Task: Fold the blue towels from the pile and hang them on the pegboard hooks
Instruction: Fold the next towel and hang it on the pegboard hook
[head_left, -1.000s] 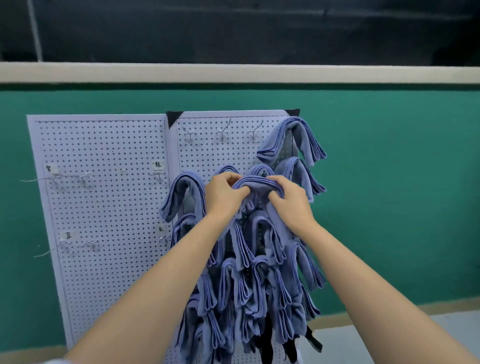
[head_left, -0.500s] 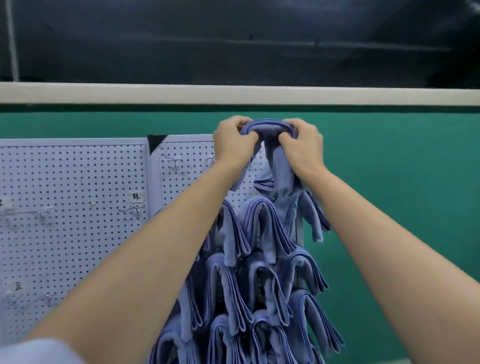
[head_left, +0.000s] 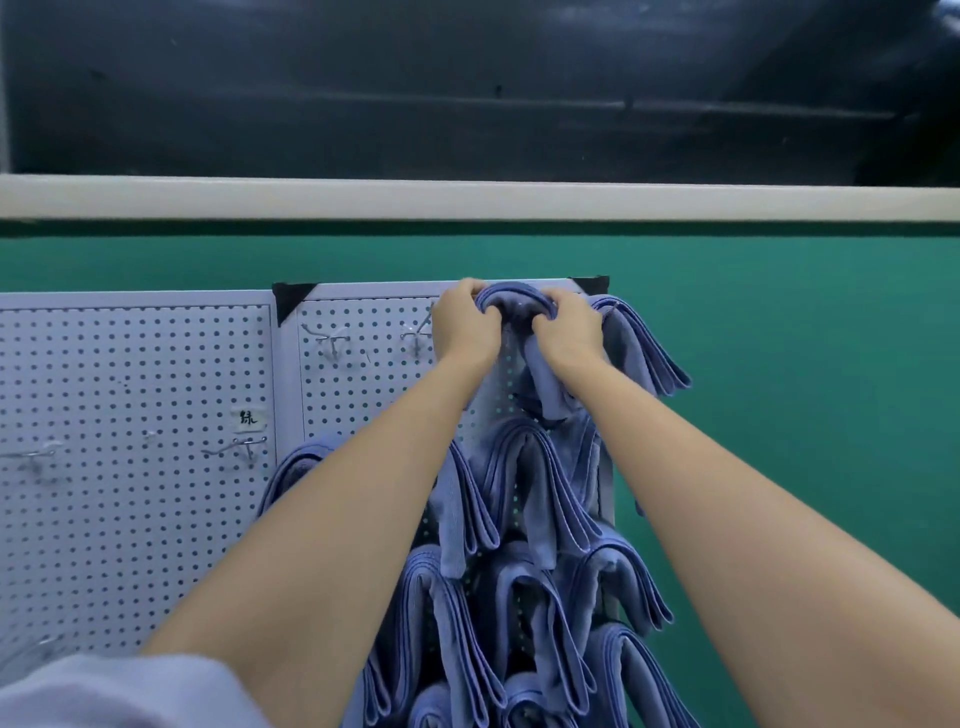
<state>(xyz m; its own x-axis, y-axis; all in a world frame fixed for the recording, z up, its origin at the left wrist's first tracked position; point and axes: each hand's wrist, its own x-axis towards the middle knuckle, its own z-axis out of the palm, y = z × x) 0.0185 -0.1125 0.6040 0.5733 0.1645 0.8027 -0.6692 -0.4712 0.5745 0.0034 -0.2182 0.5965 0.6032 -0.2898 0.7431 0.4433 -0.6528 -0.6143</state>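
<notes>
Head view puts the folded blue towel (head_left: 511, 300) at the top row of the right pegboard panel (head_left: 363, 395), just beside a corner towel (head_left: 644, 353) that is already draped. Your left hand (head_left: 465, 326) and right hand (head_left: 569, 332) both grip its folded crown, fingers curled round the bunched layers. Its loose ends hang below, between your forearms. Any hook under it is hidden by your hands.

Expect it to be light, soft and floppy: a plush cloth with stitched edges that sags wherever it is unsupported. Grip it at the fold, one hand on each side, so the layers remain stacked. Thin wire hooks (head_left: 332, 340) jut from the pale, hole-dotted board, and the hung towels (head_left: 530, 478) form arched loops below.
</notes>
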